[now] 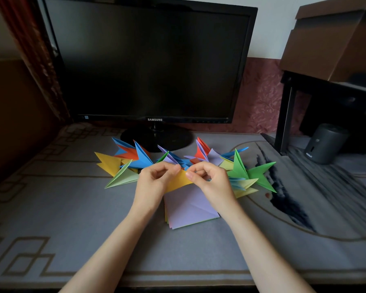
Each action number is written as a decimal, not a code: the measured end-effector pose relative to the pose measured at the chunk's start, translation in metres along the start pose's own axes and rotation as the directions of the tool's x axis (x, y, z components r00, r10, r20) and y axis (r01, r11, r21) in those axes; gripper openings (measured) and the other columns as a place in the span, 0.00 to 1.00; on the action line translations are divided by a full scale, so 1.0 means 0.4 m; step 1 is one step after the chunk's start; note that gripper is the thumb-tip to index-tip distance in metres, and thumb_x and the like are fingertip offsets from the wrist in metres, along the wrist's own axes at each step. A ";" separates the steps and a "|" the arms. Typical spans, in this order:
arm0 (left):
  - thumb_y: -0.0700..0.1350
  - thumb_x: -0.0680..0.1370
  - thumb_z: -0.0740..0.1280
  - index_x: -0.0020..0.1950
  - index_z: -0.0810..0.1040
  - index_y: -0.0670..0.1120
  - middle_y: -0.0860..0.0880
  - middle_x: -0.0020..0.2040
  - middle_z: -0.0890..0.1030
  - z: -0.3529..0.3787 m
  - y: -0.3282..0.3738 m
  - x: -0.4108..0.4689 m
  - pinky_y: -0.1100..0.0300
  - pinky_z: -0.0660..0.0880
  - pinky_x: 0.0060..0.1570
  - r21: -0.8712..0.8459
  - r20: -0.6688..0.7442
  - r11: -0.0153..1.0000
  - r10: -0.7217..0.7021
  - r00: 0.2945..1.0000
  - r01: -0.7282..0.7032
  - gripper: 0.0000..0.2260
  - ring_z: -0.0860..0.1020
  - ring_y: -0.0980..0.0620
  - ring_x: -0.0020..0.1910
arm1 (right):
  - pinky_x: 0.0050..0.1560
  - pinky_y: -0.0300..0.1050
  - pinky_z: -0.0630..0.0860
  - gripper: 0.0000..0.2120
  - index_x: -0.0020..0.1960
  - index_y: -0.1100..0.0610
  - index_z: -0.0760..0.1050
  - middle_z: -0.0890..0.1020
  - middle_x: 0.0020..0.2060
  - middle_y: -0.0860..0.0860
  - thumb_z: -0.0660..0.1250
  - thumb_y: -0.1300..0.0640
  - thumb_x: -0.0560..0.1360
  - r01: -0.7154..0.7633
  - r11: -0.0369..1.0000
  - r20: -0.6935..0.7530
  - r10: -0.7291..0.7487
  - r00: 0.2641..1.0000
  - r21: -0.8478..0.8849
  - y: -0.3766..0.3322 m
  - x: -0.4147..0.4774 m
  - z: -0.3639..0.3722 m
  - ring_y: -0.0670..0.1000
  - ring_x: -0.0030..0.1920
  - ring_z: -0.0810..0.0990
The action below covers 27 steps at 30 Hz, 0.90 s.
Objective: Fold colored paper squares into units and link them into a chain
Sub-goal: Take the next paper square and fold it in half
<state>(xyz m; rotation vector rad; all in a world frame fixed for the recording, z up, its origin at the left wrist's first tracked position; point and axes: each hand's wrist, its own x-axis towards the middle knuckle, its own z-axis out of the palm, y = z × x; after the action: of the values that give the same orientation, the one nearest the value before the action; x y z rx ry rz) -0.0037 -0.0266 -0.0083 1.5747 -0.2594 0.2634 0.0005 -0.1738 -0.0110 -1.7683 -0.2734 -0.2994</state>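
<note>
I hold a folded yellow-orange paper (178,181) above the desk, near its middle. My left hand (154,182) pinches its left end and my right hand (209,180) pinches its upper right edge, fingertips almost meeting at the top. Under my hands lies a stack of paper squares (190,210) with a lilac sheet on top. Behind my hands a row of folded pointed units (140,159) in blue, orange, yellow, green and lilac spreads from left to right, ending in green units (254,174).
A dark monitor (148,60) on a round stand (156,140) stands behind the paper units. A grey patterned mat (72,218) covers the desk. A dark cylindrical speaker (323,143) and a black shelf frame with a cardboard box (336,37) are at the right.
</note>
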 end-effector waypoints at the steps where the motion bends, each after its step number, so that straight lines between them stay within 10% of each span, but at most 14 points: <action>1: 0.41 0.76 0.68 0.40 0.82 0.45 0.57 0.34 0.82 0.001 -0.002 0.000 0.72 0.70 0.38 0.010 0.009 1.000 0.002 1.000 -0.002 0.06 0.76 0.64 0.35 | 0.41 0.31 0.70 0.09 0.39 0.50 0.78 0.79 0.32 0.45 0.70 0.64 0.72 -0.008 1.000 -0.009 0.008 1.000 0.012 0.003 0.001 -0.002 0.41 0.35 0.75; 27: 0.33 0.71 0.70 0.49 0.81 0.46 0.51 0.39 0.85 -0.024 -0.006 0.022 0.64 0.80 0.41 -0.027 0.230 0.989 -0.136 0.964 0.146 0.11 0.83 0.54 0.38 | 0.37 0.32 0.71 0.10 0.39 0.55 0.78 0.78 0.31 0.47 0.67 0.68 0.73 -0.025 0.996 -0.112 0.035 0.993 0.088 0.022 0.001 -0.019 0.41 0.31 0.74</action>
<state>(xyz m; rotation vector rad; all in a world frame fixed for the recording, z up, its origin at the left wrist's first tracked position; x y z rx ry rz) 0.0053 -0.0171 -0.0075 1.5719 -0.3269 -0.0353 0.0036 -0.1830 -0.0175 -1.6618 -0.1760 -0.3595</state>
